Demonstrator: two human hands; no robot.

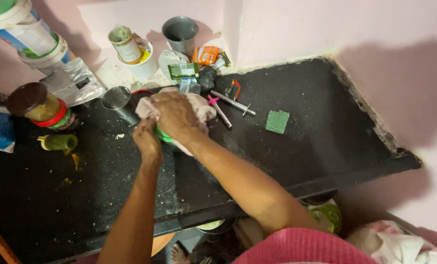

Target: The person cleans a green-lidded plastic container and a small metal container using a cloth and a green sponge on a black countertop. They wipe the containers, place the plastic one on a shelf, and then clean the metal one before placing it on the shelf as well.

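- A crumpled pale pink cloth (199, 110) is gripped by the right hand (176, 115), whose fingers are curled and pressed together over it, near the back edge of the black stone counter (316, 146).
- A bright green round object (162, 136), mostly hidden, is seen beneath the cloth, between the two hands; what it is cannot be told.
- The left hand (146, 140) is held just beside the green object, fingers closed in a loose fist; whether something is pinched cannot be told.
- A small steel cup (117, 101) is stood just left of the cloth, touching or nearly touching it.
- A brown-lidded glass jar with a red band (40, 106) is placed toward the counter's left edge, with a small green bottle lying on its side (59, 142) just in front of it.
- A square green scouring pad (277, 121) is laid flat, well apart to the right of the hands.
- A pink-handled thin tool (219, 110) and a grey metal rod (232, 102) are laid between the cloth and the pad.
- A grey steel tumbler (181, 33) is set on the pale ledge behind the back edge.
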